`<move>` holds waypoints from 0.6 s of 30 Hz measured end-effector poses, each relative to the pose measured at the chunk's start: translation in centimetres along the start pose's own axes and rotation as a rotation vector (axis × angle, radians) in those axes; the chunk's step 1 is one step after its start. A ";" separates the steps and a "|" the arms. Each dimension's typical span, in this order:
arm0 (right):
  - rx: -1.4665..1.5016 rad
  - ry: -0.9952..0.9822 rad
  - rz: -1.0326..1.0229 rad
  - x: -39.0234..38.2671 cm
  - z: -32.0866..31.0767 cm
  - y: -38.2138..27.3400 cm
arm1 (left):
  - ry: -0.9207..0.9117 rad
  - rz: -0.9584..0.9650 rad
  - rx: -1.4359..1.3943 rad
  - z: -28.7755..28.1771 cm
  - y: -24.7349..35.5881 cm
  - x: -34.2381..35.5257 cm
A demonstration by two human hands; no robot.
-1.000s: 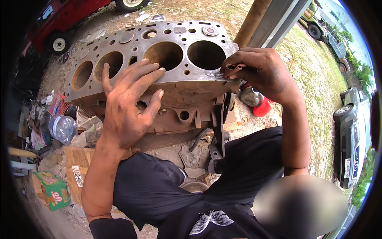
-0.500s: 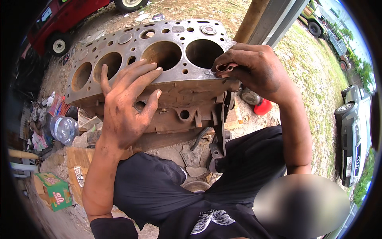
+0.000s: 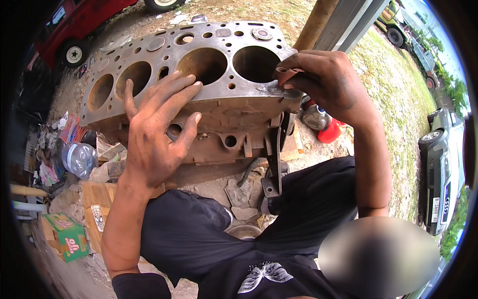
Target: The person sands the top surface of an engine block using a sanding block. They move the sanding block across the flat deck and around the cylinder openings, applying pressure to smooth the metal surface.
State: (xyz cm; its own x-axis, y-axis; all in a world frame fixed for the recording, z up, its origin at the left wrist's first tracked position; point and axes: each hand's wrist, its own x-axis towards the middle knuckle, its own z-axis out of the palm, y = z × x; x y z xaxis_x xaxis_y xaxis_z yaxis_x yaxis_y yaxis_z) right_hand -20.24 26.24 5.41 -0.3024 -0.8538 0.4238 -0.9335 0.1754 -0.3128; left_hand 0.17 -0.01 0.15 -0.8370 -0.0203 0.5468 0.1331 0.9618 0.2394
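In the head view, the block (image 3: 226,110) lies across the upper middle, its four large bores (image 3: 196,62) facing up. The left hand (image 3: 158,137) rests over its near edge, fingers spread wide on the top face. The right hand (image 3: 326,82) pinches a folded brown strip (image 3: 287,75) at that face's right end, just beside the last bore. A bracket (image 3: 277,162) hangs below. To the left are a clear bottle (image 3: 79,160) and a green box (image 3: 67,235).

I count two bare hands (image 3: 158,129), one folded reddish-brown sheet (image 3: 286,75), one grey-topped metal engine block (image 3: 231,114), four large round bores (image 3: 200,64).
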 end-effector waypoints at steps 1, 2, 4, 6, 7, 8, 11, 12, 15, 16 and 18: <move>0.003 -0.004 0.002 0.1 0.0 -0.2 | 0.005 -0.002 -0.002 0.1 0.0 -0.1; -0.003 -0.013 -0.015 0.2 -0.1 -0.3 | 0.009 -0.004 -0.005 0.3 -0.1 -0.2; -0.005 -0.013 -0.050 0.5 0.1 -0.4 | 0.009 -0.002 0.002 0.1 -0.3 -0.2; -0.013 0.012 -0.039 0.2 0.1 -0.2 | 0.010 -0.009 -0.002 0.1 0.0 -0.1; -0.018 0.021 -0.035 0.2 0.1 -0.1 | 0.012 -0.003 0.006 0.1 0.0 -0.1; -0.034 0.005 -0.047 0.4 0.2 -0.1 | 0.014 0.003 0.014 0.0 0.0 0.0; 0.019 -0.004 -0.047 0.6 0.3 -0.4 | 0.021 -0.002 0.006 0.4 -0.1 -0.2; 0.016 -0.006 -0.023 0.5 0.3 -0.3 | 0.015 -0.004 0.008 0.2 -0.2 -0.3; -0.003 -0.013 0.018 0.3 -0.1 -0.3 | 0.011 -0.004 0.002 0.1 0.2 -0.2; -0.014 -0.015 0.011 0.4 0.0 -0.6 | 0.011 -0.005 0.002 0.2 0.2 -0.2; -0.014 -0.012 0.008 0.4 -0.1 -0.8 | 0.010 0.001 0.004 0.1 -0.1 -0.1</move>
State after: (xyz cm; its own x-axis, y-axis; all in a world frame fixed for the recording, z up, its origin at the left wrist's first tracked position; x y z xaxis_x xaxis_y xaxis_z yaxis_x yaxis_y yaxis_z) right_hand -19.66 25.76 5.89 -0.3079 -0.8580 0.4110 -0.9335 0.1891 -0.3046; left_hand 0.20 -0.07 -0.06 -0.8312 -0.0222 0.5555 0.1320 0.9627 0.2360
